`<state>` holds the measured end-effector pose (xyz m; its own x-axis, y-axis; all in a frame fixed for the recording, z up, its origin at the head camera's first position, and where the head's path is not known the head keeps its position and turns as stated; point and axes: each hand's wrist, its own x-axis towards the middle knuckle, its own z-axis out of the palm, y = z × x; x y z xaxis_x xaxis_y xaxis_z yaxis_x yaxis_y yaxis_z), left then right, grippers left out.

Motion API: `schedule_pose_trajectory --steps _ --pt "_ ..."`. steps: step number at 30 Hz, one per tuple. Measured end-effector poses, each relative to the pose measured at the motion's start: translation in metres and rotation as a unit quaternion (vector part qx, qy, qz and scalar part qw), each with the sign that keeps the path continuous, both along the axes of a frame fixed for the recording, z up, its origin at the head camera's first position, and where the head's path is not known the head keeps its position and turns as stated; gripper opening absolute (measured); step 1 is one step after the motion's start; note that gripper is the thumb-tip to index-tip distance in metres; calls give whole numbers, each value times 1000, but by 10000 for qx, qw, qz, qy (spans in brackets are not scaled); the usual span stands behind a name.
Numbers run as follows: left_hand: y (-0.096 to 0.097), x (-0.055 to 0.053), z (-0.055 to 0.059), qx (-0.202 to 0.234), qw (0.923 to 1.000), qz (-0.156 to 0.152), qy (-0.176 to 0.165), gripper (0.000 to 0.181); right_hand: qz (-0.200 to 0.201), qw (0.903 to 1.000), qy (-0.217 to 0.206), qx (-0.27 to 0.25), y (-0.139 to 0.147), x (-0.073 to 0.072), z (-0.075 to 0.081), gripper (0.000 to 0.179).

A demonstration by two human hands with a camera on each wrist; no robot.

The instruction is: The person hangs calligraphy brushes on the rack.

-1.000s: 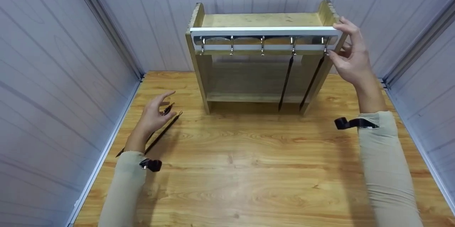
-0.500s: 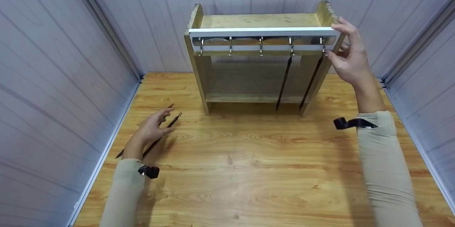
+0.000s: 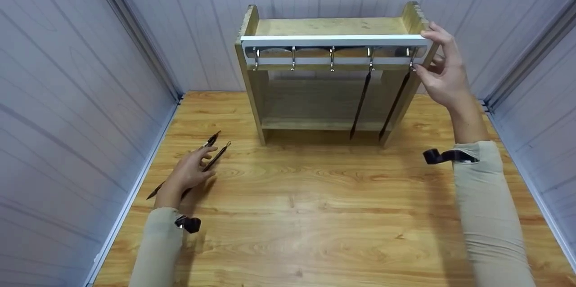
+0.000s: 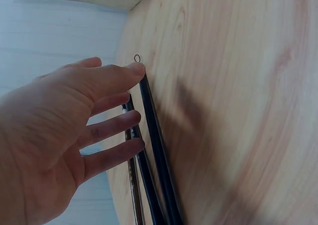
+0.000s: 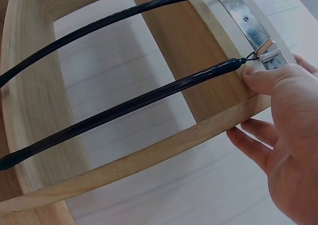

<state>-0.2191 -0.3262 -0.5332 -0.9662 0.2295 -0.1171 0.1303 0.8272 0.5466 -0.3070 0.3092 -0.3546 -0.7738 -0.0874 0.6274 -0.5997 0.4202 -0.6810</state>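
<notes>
My left hand [image 3: 186,172] hovers over slim dark calligraphy brushes lying on the table at left, its fingers loosely bent and apart. In the left wrist view the thumb is by the looped end of a black brush [image 4: 158,145]; contact is unclear. Another black brush [image 4: 145,170] and a brownish one [image 4: 133,185] lie alongside. My right hand [image 3: 445,71] grips the upper right side of a wooden rack [image 3: 249,93], thumb in front near the last hook, fingers behind. Two brushes, the left one [image 3: 360,107] and the right one [image 3: 394,107], hang by loops from the two rightmost hooks.
A white rail [image 3: 312,60] with several metal hooks crosses the rack's upper front. The rack stands at the back of the wood-grain table [image 3: 292,215]. Pale panelled walls close in the back [image 3: 216,30] and both sides.
My left hand has drawn back toward me and lowered over the brushes, uncovering more of their looped ends. The right hand keeps its hold on the rack.
</notes>
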Motion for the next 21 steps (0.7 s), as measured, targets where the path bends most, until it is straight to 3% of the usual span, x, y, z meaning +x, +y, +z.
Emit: schedule_pose_trajectory --steps 15,21 --pt "-5 2 -9 57 9990 27 -443 63 14 9999 -120 65 2 1 -1 62" --pt "-6 1 -12 0 9989 -39 -457 64 20 9999 -125 112 2 2 1 61"
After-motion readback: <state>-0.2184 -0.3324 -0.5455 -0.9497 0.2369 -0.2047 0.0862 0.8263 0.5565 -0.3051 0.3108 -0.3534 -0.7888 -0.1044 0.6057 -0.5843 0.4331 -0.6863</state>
